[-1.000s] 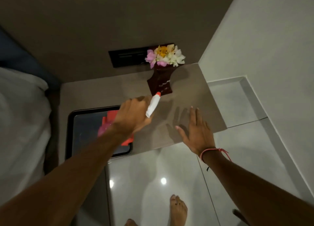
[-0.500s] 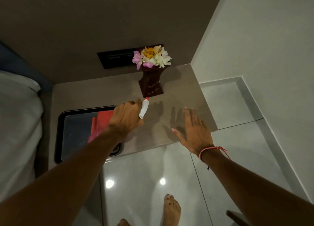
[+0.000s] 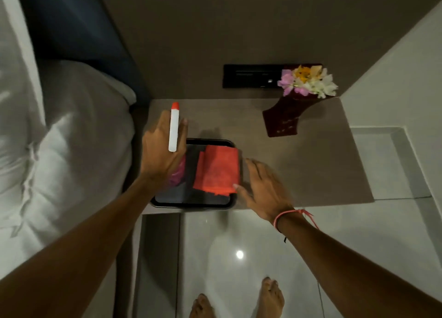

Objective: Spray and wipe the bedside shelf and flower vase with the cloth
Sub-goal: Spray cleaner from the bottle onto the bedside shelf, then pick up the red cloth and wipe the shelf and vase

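The beige bedside shelf (image 3: 318, 164) juts from the wall. At its back right stands a dark red vase (image 3: 284, 120) with pink, yellow and white flowers. A folded red cloth (image 3: 216, 170) lies in a black tray (image 3: 198, 204) on the shelf's left part. My left hand (image 3: 159, 150) is shut on a spray bottle (image 3: 174, 127) with a white nozzle and red tip, held over the tray's left edge; its pink body is mostly hidden under the hand. My right hand (image 3: 265, 188) is open, its thumb touching the cloth's near right corner.
A bed with white bedding (image 3: 59, 150) lies to the left, a dark headboard behind it. A black switch panel (image 3: 251, 76) sits on the wall behind the vase. Glossy white floor tiles (image 3: 239, 258) and my bare feet are below; a white wall rises at right.
My left hand has moved the spray bottle left, away from the vase, to the tray's left side. My right hand has shifted left from the bare shelf to the red cloth.
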`<state>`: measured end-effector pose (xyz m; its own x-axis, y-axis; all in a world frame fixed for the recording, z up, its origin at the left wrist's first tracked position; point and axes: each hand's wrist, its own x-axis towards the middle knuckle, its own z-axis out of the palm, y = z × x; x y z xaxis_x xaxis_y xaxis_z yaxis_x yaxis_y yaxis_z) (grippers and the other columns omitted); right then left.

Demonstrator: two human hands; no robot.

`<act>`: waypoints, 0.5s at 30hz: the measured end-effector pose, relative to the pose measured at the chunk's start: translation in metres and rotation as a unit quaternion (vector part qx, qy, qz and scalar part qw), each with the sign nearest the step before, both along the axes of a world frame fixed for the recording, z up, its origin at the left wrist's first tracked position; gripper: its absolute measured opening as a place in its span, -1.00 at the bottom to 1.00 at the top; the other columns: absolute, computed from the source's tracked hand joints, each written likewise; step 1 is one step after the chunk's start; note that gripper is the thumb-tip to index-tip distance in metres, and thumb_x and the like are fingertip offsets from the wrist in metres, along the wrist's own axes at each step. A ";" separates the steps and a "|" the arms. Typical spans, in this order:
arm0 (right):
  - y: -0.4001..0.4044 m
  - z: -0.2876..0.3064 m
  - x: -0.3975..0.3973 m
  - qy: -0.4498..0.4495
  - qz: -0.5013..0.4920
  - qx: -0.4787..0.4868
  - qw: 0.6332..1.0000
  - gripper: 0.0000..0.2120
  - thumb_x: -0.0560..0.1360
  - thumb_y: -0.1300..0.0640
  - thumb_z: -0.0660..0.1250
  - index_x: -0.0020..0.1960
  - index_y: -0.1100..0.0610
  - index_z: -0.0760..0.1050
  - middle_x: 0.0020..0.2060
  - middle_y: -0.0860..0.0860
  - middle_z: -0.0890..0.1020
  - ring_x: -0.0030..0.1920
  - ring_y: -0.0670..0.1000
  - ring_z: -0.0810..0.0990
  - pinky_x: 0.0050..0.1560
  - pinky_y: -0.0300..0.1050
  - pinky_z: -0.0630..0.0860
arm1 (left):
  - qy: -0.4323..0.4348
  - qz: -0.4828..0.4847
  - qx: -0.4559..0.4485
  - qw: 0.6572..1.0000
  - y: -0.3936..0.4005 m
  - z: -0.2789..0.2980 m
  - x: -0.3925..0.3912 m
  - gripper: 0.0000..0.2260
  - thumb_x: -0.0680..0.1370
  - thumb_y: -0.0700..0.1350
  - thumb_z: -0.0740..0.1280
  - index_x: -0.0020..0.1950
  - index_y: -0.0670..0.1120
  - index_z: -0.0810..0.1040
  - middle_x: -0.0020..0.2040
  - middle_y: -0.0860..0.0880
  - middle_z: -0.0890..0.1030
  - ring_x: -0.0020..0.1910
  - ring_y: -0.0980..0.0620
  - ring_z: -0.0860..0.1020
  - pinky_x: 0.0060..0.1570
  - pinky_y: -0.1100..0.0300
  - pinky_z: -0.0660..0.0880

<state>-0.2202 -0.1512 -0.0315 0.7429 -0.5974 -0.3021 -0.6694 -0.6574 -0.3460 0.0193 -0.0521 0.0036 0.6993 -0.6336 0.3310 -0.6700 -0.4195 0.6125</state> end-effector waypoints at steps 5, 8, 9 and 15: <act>0.003 -0.007 0.055 -0.022 0.035 -0.051 0.998 -0.53 0.63 -0.02 0.20 0.43 0.25 0.37 0.31 0.22 0.52 0.27 0.24 0.50 0.31 0.10 0.43 | 0.016 0.045 -0.054 0.997 0.014 -0.010 0.012 -0.75 0.66 0.05 0.23 -0.07 -0.10 0.43 -0.30 0.02 0.44 -0.43 0.05 0.39 -0.38 0.28 0.29; -0.006 -0.014 0.080 0.014 0.054 -0.064 0.996 -0.56 0.62 0.09 0.21 0.42 0.28 0.37 0.36 0.25 0.50 0.32 0.26 0.45 0.38 0.10 0.35 | 0.044 0.045 -0.090 0.994 0.019 -0.011 0.015 -0.76 0.66 0.01 0.25 -0.06 -0.16 0.46 -0.31 -0.04 0.48 -0.42 0.01 0.44 -0.40 0.14 0.42; -0.010 -0.016 0.088 0.027 0.053 -0.059 0.996 -0.55 0.62 0.09 0.21 0.44 0.27 0.36 0.37 0.24 0.49 0.33 0.26 0.44 0.39 0.11 0.34 | 0.055 0.046 -0.101 0.992 0.022 -0.012 0.017 -0.75 0.66 0.00 0.25 -0.05 -0.18 0.47 -0.30 -0.09 0.52 -0.41 -0.03 0.48 -0.38 0.09 0.47; -0.027 -0.019 0.115 0.117 0.036 -0.060 0.991 -0.40 0.42 -0.06 0.46 0.37 0.17 0.44 0.26 0.21 0.59 0.28 0.27 0.45 0.28 0.10 0.44 | 0.106 0.040 -0.134 0.984 0.031 -0.007 0.015 -0.71 0.64 0.01 0.29 -0.04 -0.24 0.50 -0.31 -0.15 0.54 -0.40 -0.08 0.52 -0.34 -0.05 0.50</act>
<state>-0.1049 -0.1782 -0.0503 0.7035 -0.5871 -0.4006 -0.6714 -0.7339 -0.1035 0.0338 -0.0209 -0.0033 0.8142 -0.4836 0.3213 -0.4875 -0.2692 0.8306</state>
